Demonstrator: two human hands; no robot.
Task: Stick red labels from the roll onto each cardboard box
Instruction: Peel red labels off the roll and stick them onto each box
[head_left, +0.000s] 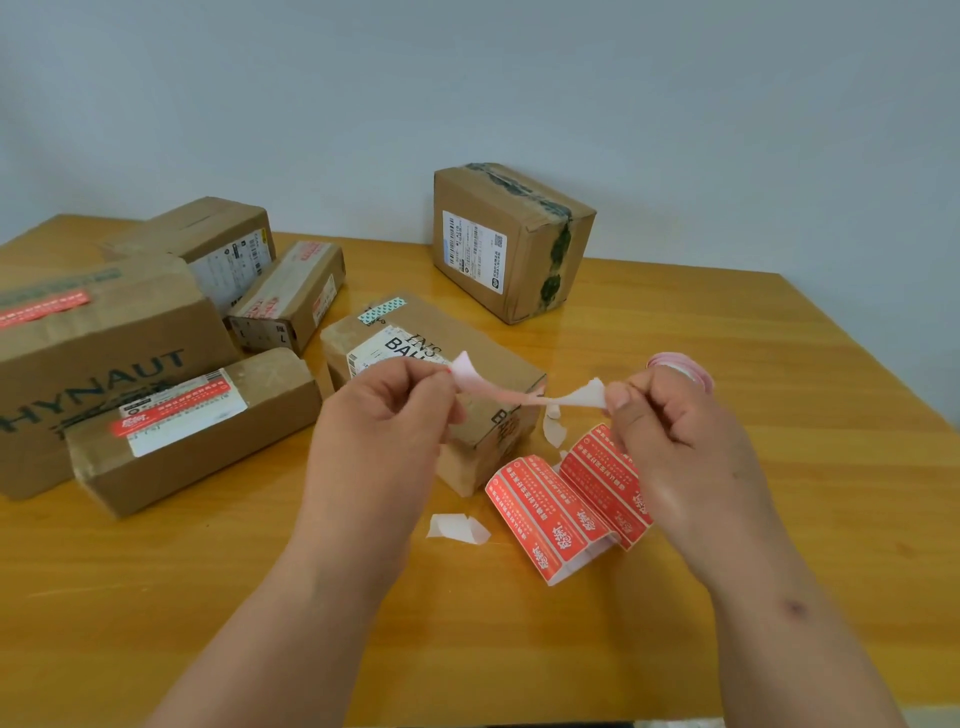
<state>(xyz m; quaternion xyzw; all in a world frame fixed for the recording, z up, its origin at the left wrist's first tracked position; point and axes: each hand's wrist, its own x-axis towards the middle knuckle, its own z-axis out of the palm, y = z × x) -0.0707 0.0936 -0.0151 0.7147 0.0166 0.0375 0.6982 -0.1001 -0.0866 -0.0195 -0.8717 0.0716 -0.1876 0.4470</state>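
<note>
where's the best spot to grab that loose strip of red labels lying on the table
Probably the near end of the red label strip, pinched from the front edge of the table. That end arches up off the wood, leaving room for a thumb beneath; the far end runs under the right hand, which with the left hand pinches a peeled label.

- Bare tabletop (810, 467) lies open along the right side and across the near edge.
- Five cardboard boxes (156, 332) crowd the left half, touching or just beside one another.
- A lone box (511, 241) stands at the far edge.
- The label strip (566, 499) and paper scraps (457, 526) litter the centre.
</note>
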